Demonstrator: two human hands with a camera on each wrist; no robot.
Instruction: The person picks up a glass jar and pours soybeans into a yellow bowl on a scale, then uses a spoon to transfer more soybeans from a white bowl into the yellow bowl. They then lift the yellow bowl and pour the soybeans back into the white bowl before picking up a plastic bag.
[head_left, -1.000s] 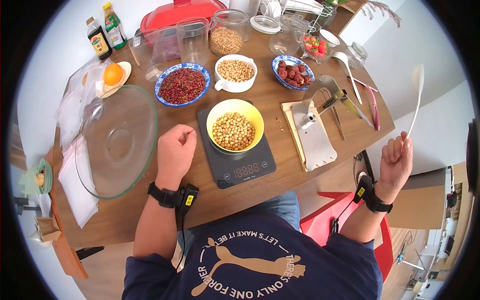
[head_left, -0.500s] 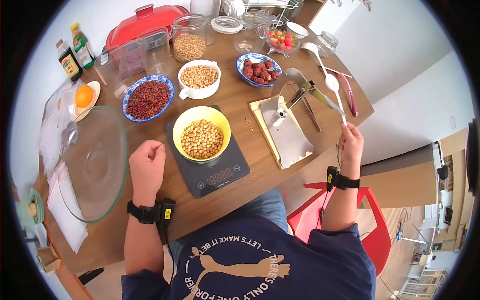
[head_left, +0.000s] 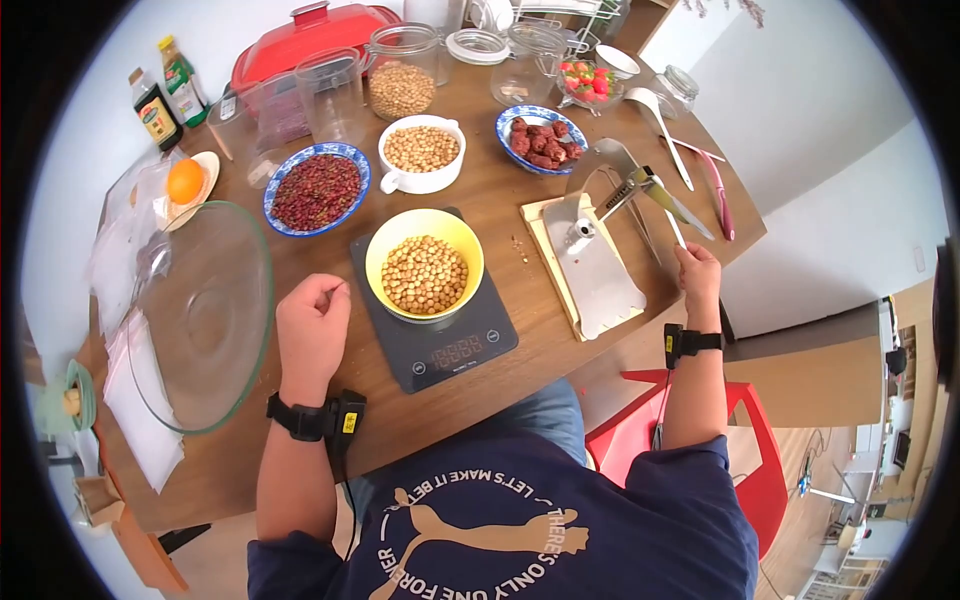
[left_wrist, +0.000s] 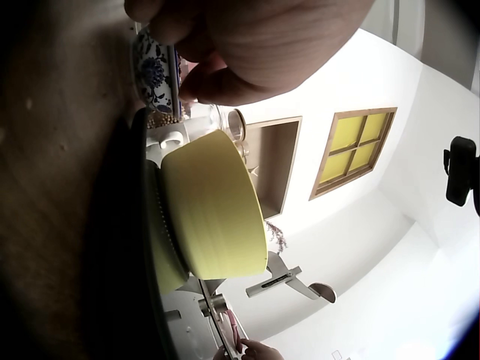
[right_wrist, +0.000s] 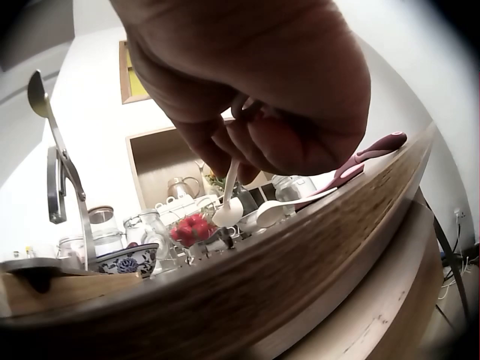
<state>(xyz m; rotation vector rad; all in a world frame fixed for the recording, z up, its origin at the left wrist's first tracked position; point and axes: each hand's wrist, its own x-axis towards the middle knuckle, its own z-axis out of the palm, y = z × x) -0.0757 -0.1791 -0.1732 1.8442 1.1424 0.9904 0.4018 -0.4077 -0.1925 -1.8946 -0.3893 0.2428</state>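
At the right edge of the table my right hand (head_left: pixel 700 275) pinches the handle of a white spoon (head_left: pixel 675 228). Its pale bowl end (right_wrist: pixel 229 214) points away from the fingers in the right wrist view; the metal blade partly covers it in the head view. My left hand (head_left: pixel 312 325), fingers loosely curled and holding nothing, is beside a black kitchen scale (head_left: pixel 400 350). On the scale sits a yellow bowl (head_left: pixel 448 232) of round tan beans (head_left: pixel 425 275). The bowl's outer side (left_wrist: pixel 214 206) fills the middle of the left wrist view.
A metal plate (head_left: pixel 610 300) on a wooden board stands between scale and right hand, with a lever blade (head_left: pixel 680 208). Behind are a blue-patterned bowl (head_left: pixel 365 180) of dark red grains, a white cup (head_left: pixel 430 182) and a white ladle (head_left: pixel 670 140). A glass dish (head_left: pixel 262 300) lies left.
My right hand has swung left to the table edge, lowering the spoon from upright to pointing forward over the table. My left hand has stayed beside the scale. The head view has shifted.
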